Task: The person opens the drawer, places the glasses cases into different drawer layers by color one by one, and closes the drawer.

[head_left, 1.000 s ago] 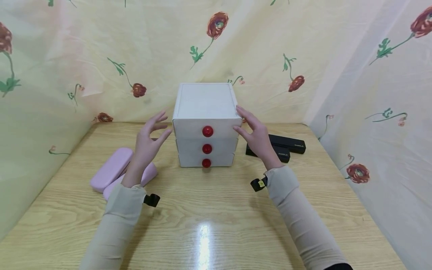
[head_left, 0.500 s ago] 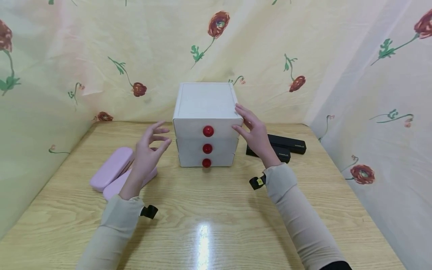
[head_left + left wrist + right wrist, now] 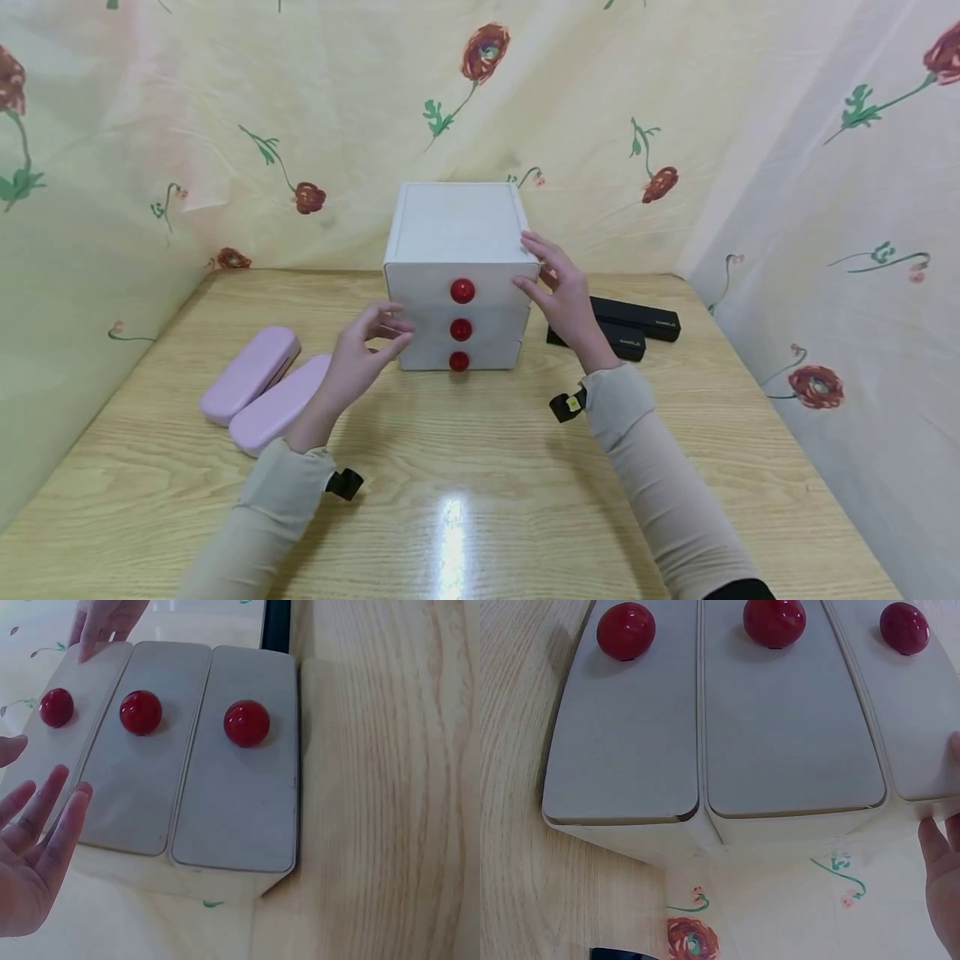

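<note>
Between two oblong lilac cases (image 3: 250, 377) at left and two oblong black cases (image 3: 637, 318) at right, a white, box-shaped chest of three drawers (image 3: 462, 268) with round, glossy red knobs (image 3: 462, 291) is stood on the pale wood-grain table (image 3: 450, 450). Stiff panels are suggested, probably light enough to be shifted unless braced; the smooth knobs may be slippery and would best be pinched from both sides, near the base. By the left hand (image 3: 354, 364) nothing is held: its fingers are spread, thumb apart, before the chest's left front; whether contact is made cannot be told. By the right hand (image 3: 568, 304) the upper right front corner is held, thumb on the front, fingers round the side.
</note>
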Demonstrator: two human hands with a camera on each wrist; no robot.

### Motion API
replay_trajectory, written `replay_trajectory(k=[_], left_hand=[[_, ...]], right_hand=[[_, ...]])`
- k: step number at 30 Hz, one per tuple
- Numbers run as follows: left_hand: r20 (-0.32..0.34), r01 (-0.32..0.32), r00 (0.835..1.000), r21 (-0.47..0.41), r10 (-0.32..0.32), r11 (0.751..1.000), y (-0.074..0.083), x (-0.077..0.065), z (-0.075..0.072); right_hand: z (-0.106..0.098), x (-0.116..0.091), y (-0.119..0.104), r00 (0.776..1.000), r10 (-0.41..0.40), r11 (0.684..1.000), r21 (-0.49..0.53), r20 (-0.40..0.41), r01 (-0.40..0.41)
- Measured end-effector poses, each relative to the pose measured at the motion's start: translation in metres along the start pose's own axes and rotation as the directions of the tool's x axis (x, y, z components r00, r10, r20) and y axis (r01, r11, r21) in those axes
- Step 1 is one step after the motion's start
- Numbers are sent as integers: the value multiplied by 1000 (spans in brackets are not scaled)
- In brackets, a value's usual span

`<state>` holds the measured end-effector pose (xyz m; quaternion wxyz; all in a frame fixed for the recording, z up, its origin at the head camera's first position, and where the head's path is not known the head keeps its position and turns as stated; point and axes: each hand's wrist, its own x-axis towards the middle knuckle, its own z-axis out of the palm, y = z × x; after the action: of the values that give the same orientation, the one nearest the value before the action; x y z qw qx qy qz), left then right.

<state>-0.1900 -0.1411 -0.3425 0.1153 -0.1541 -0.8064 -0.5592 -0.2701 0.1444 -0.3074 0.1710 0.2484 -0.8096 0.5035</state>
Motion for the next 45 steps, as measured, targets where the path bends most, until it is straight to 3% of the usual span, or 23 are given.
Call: replay_trajectory(k=[9,16,25,35,45], left_hand=[[41,11,999,-29,-10,1000,-5,4,15],[120,138,984,-69,-129,988,-8,5,23],[134,232,967,-96,-218,968,-13,10,32],[143,324,939,-71,-312,943,-19,17,45],[144,371,923,-84,-357,925,-18,21,56]], right_hand=[[3,1,1,1000,6,999,40,-9,-6],[4,1,3,1000,6,997,72,-8,-6],[5,0,4,999,35,996,77,-2,-35],[0,-5,-29,997,81,993,80,18,-82],[6,-3,2,998,61,993,100,-6,-60]])
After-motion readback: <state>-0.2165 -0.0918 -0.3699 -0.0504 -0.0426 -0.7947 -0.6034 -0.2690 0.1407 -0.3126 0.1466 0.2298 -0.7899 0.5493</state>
